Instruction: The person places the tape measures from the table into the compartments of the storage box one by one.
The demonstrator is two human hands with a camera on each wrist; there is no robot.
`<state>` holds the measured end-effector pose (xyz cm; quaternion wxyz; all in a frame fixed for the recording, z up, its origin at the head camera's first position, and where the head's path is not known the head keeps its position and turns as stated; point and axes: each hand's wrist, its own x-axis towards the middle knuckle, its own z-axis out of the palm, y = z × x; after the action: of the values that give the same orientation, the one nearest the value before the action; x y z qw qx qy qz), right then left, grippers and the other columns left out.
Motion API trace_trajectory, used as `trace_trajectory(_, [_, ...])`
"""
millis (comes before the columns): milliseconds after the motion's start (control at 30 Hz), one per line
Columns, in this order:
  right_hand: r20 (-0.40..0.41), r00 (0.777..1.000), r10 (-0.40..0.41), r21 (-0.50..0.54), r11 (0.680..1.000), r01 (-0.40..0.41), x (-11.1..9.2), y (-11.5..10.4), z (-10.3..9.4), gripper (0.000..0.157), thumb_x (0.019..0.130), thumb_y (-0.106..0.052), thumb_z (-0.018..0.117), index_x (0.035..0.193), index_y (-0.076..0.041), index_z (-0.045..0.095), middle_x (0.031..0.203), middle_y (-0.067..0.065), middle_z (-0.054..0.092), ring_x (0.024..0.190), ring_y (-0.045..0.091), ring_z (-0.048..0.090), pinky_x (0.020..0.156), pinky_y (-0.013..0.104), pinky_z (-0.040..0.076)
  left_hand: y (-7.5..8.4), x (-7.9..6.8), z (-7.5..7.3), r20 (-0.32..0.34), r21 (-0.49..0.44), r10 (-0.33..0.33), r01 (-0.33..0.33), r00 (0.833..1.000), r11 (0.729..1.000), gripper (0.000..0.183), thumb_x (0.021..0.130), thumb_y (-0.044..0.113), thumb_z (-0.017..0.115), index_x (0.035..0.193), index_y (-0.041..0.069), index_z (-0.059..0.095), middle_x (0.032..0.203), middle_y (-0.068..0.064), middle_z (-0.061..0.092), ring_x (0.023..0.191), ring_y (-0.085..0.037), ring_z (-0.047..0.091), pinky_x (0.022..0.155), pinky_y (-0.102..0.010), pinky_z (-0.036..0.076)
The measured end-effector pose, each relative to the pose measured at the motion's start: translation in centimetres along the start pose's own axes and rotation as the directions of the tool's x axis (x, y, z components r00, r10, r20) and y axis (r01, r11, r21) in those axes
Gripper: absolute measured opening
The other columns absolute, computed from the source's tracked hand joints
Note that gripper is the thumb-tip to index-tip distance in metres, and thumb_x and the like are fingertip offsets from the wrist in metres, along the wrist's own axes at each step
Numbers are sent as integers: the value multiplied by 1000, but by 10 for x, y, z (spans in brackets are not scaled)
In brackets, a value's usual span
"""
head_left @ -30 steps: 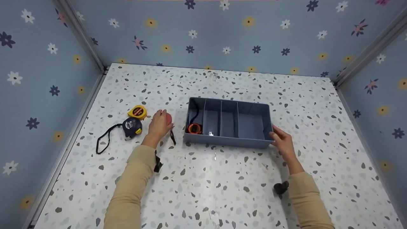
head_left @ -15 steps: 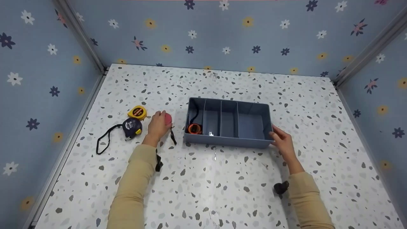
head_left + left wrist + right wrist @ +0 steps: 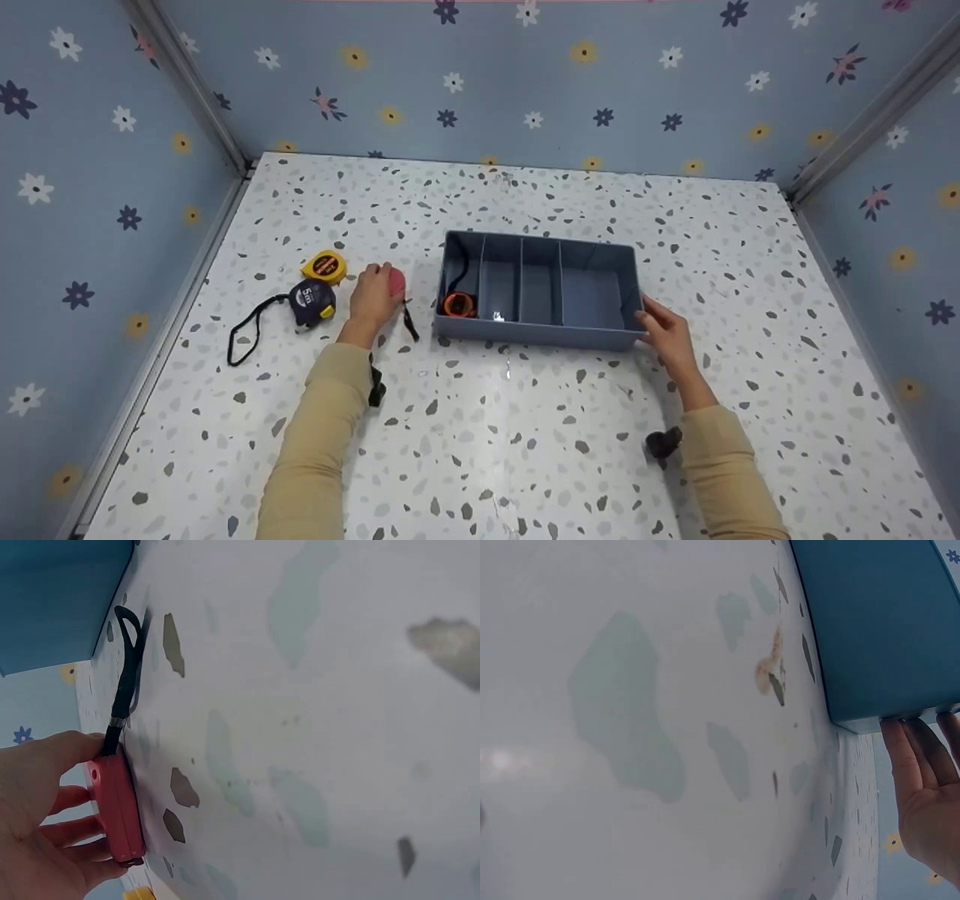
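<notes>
My left hand (image 3: 373,296) grips a red tape measure (image 3: 397,283), left of the grey-blue box. In the left wrist view, my thumb lies at one end of the red case (image 3: 118,806) and my fingers curl round its side, close over the tabletop. A black wrist strap (image 3: 126,675) trails from it towards the box. With fairly straight fingers, my right hand (image 3: 667,334) touches the right end of the divided box (image 3: 536,337). The right wrist view shows fingertips (image 3: 901,736) against that end wall. An orange tape measure (image 3: 459,304) with a black strap lies in the leftmost compartment.
Further left lie a yellow tape measure (image 3: 325,266) and a dark blue one (image 3: 312,301) with a black looped strap (image 3: 247,330). The speckled white tabletop (image 3: 510,442) is bounded by flower-patterned panels (image 3: 495,82) at the back and sides.
Almost nothing differs: the left forearm has shifted slightly to the right, while the red tape measure stays in the left hand. The right hand and the box hold still.
</notes>
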<state>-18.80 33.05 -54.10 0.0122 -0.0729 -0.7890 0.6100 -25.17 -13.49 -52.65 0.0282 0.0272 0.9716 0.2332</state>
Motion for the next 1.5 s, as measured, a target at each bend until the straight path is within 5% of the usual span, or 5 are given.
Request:
trace_trajectory(800, [-9,996,91,-17,996,-91,-6,-19,5,47,89,-22,52,133,-10,41,134,11,41,114,23,45,75,23,48,8,-9,-3,-109,10,22,-21,994,1000,53,79,17,66,122,-7,47,116,-26,45,105,-38,44,84,-48,42])
trace_trajectory(1267, [8,997,79,-17,997,-79,-7,-24,4,47,89,-21,52,134,-11,41,134,10,41,113,24,46,74,23,49,24,-23,-15,-103,-18,15,-17,995,1000,52,77,15,67,121,-7,49,119,-25,45,107,-37,44,86,-48,40])
trace_trajectory(1500, [-9,999,33,16,999,-33,-4,-10,4,48,87,-25,56,131,-12,45,132,13,42,112,23,47,74,25,49,30,-34,-19,-104,-3,55,-55,993,998,51,76,16,68,119,-6,52,115,-25,48,103,-37,46,83,-47,42])
